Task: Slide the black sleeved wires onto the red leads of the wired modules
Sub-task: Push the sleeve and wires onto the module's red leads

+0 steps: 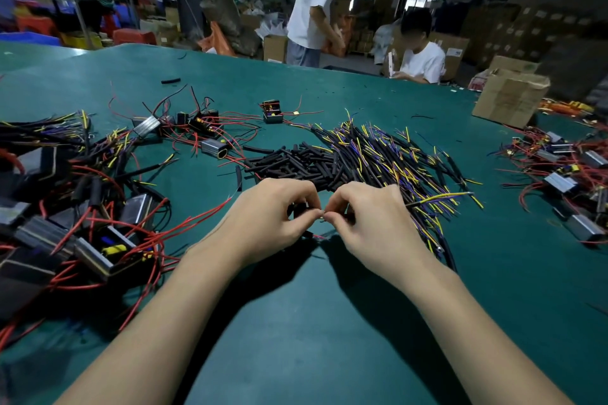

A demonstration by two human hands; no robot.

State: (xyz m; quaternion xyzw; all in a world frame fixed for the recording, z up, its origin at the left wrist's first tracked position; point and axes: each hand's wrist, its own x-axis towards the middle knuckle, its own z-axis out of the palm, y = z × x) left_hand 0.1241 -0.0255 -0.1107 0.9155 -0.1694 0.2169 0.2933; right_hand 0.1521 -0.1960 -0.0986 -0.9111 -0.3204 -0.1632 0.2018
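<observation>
My left hand [269,214] and my right hand [368,217] meet fingertip to fingertip above the green table [312,322]. The left fingers pinch a thin red lead [194,219] that trails left toward the module heap. The right fingers pinch a black sleeved wire [437,198] whose yellow and purple cores stick out to the right. The joint between the fingertips is mostly hidden. Behind my hands lies a pile of black sleeves [296,164] and a pile of black sleeved wires [388,154].
A heap of wired modules with red leads [75,227] fills the left side, and more modules [566,174] lie at the right. A few modules [204,128] sit behind. A cardboard box [510,99] stands far right. Two people are beyond the table's far edge.
</observation>
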